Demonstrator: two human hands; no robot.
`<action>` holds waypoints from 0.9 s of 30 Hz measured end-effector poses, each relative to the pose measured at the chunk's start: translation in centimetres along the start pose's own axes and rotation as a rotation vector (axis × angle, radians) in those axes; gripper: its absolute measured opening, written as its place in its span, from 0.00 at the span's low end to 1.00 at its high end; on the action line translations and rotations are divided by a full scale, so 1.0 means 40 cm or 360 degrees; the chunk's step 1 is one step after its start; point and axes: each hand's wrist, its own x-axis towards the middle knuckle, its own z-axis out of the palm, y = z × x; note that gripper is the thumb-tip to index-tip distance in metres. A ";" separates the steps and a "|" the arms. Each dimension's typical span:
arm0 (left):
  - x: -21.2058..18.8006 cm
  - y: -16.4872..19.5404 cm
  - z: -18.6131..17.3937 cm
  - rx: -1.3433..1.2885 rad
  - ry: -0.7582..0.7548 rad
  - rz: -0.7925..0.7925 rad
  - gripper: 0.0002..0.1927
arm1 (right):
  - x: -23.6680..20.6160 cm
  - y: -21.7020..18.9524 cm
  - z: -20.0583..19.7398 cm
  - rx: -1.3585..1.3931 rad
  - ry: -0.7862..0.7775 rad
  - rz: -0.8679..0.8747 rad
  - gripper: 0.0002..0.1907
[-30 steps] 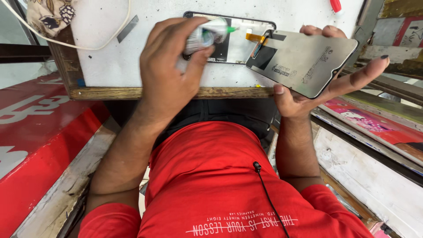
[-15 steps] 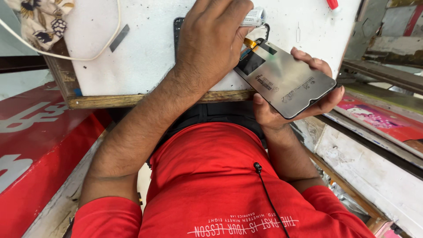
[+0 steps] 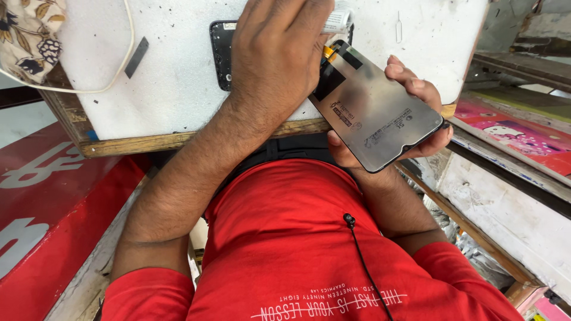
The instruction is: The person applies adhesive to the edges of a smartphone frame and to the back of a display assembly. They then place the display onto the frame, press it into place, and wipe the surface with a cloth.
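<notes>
In the head view, the phone display panel [image 3: 377, 119] is a thin, flat rectangle with rounded corners, turned back side up — a dull silver-grey metallic face with small printed markings, a black patch at its upper end and a bit of orange flex ribbon [image 3: 328, 52] at the top corner. It sits tilted, its far end over the white work board [image 3: 172, 77] and its near end hanging past the board's wooden front edge, above the red shirt [image 3: 297, 249].

The hand on the right of the picture [image 3: 410, 113] clasps the panel from underneath: its thumb presses the panel's near long edge, and its fingertips curl over the far long edge, so the panel is clamped across its width.

The other hand [image 3: 276, 53] lies over the board just beside the panel's upper end, knuckles up, fingers closed around a small white tube [image 3: 339, 19], whose end sticks out past the fingers. Under this hand lies the black phone frame [image 3: 221, 50], flat on the board, only its end showing.

Further along the board from the panel, a white cable [image 3: 128, 41] loops towards a patterned cloth [image 3: 27, 32] at the corner, with a dark flat strip [image 3: 137, 56] between cable and frame.
</notes>
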 end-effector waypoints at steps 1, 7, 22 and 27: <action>-0.003 0.000 0.000 0.0004 0.0010 0.0009 0.22 | 0.000 0.005 -0.002 0.0018 -0.0016 -0.0014 0.61; -0.014 -0.002 0.011 0.0021 -0.0066 -0.0021 0.22 | -0.006 0.028 -0.012 0.0014 0.0005 -0.0074 0.62; -0.042 -0.009 0.030 0.0038 0.0003 -0.0011 0.18 | -0.019 0.037 -0.027 0.0000 -0.0031 -0.0117 0.64; -0.049 -0.012 0.025 0.0027 0.0010 0.0003 0.18 | -0.026 0.040 -0.022 0.0016 0.0021 -0.0144 0.63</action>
